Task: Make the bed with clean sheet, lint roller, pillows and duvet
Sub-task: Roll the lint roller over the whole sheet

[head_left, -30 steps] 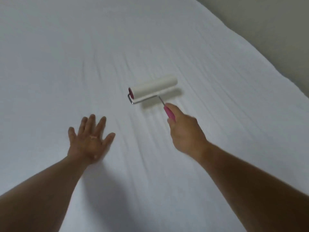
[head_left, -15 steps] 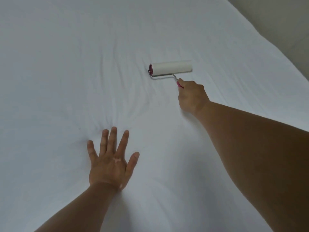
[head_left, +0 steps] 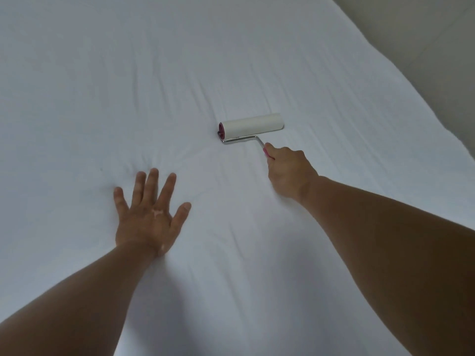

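Head view: left hand [head_left: 146, 222] lies flat with fingers spread, likely pinning the sheet [head_left: 102, 86] taut, while right hand [head_left: 290, 173] grips the lint roller [head_left: 252, 125] by its handle for rolling.

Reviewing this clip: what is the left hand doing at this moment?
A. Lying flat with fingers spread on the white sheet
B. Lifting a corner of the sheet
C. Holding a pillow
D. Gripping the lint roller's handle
A: the left hand lies palm down with fingers spread on the white sheet, where creases fan out from its fingertips, while the right hand grips the lint roller by its pink handle.
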Available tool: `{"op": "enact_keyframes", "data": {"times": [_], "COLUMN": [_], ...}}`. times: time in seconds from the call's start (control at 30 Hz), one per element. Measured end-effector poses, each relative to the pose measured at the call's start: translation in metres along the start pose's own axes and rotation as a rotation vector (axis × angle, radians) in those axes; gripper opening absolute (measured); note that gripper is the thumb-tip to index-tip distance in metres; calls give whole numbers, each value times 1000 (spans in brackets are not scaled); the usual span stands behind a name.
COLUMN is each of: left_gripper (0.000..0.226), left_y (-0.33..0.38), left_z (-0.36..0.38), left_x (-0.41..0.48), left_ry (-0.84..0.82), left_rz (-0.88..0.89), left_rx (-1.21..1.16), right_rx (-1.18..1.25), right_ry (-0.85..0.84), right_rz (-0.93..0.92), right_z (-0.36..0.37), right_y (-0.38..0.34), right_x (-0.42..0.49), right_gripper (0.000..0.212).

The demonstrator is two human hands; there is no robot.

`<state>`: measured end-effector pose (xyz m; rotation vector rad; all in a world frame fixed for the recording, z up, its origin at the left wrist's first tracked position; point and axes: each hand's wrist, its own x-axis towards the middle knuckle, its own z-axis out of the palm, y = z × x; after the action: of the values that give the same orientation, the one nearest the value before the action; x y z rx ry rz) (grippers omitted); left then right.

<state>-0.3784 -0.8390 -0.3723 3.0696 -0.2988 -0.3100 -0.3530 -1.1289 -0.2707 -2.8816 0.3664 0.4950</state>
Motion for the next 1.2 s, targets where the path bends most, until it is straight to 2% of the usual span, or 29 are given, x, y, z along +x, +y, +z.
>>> {"op": "enact_keyframes", "data": {"times": [0.2,0.47,1.2], "left_gripper": [77,75,75], "left_y": [7,40,92], "left_z": [-6,-2,21], "left_x": [-14,-87,-219], "left_ry": [2,-19,-53], "left_rz": [-1,22,-19], "left_rx": [-41,-60,-26], "right_rx": [74,193,328], "right_ry": [28,7,-58], "right_rz": [23,97,174], "right_z": [29,64,135], "right_y": [32,77,179], "right_x": [-74,-174,-429], "right_gripper": [46,46,52]}}
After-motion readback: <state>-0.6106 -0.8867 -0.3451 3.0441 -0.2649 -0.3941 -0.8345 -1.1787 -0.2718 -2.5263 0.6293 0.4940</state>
